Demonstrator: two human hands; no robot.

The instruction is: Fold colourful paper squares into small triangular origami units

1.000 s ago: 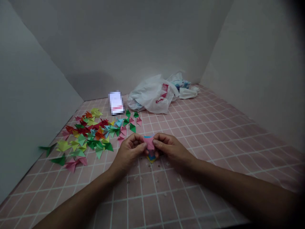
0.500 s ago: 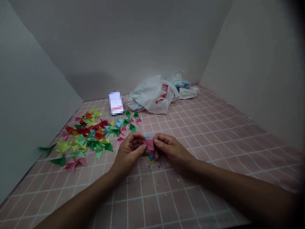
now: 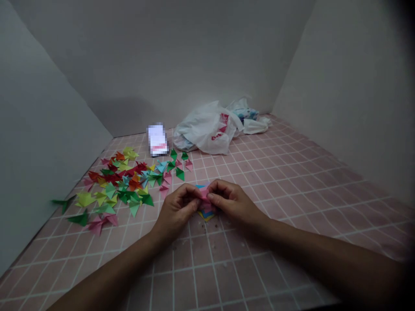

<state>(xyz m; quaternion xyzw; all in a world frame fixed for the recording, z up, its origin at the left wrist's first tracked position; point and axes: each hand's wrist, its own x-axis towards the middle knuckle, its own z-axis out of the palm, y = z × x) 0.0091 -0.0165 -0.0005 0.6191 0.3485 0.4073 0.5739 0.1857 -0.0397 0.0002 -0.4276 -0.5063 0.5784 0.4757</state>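
Note:
A small folded piece of pink paper is pinched between both hands near the middle of the view. My left hand grips its left side with thumb and fingers. On its right side, my right hand is closed the same way, covering part of the paper. Just beneath lie stacked paper sheets, with blue and yellow edges showing. To the left of my hands spreads a heap of folded paper pieces in red, green, yellow, orange, light blue and pink.
A phone with a lit, blurred screen leans at the back. Beside it sits a crumpled white plastic bag, with more wrapping behind it. Pale walls enclose the pink checked surface at the back and both sides.
My right fingers have shifted slightly left over the pink paper, so less of it shows. The hands sit closer together. The heap, phone and bag stay put.

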